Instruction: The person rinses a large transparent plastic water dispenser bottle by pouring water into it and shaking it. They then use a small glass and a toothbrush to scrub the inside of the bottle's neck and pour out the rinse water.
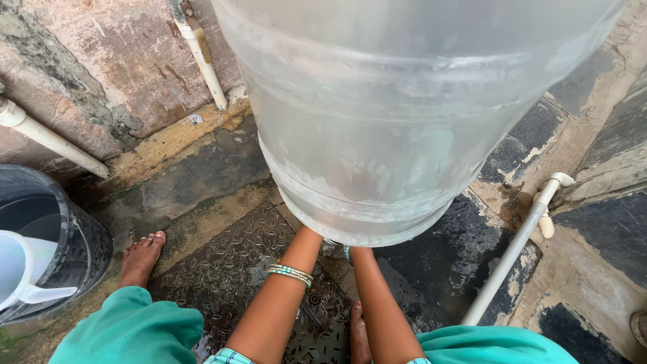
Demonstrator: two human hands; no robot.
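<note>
Nearest to me are the person's knees under a teal green garment [135,327], which spreads across the bottom of the view on both sides. Two bare forearms rise from between them. The left arm carries a stack of pale green and silver bangles [290,274] at the wrist, and a sliver of another bangle shows at the right wrist. Both arms reach up under a large clear plastic water jug [397,114], which is held tilted high above the floor and fills the upper middle of the view. The left hand [311,233] and the right hand [358,251] disappear behind the jug's lower end, so I cannot tell whether the fingers are spread or closed on it; only the wrists meet the plastic.

Under the arms lies a dark patterned metal plate [236,256] set in the wet stone floor [195,175]. One bare foot [141,256] rests at its left edge and another foot [358,334] shows between the forearms.

At the far left stands a black bucket [81,243] with a white plastic jug [23,273] inside. On the right a white pipe [512,253] slants up from the floor to an elbow joint. Further back, two more white pipes [202,57] run along the stained, peeling wall [101,61]
</note>
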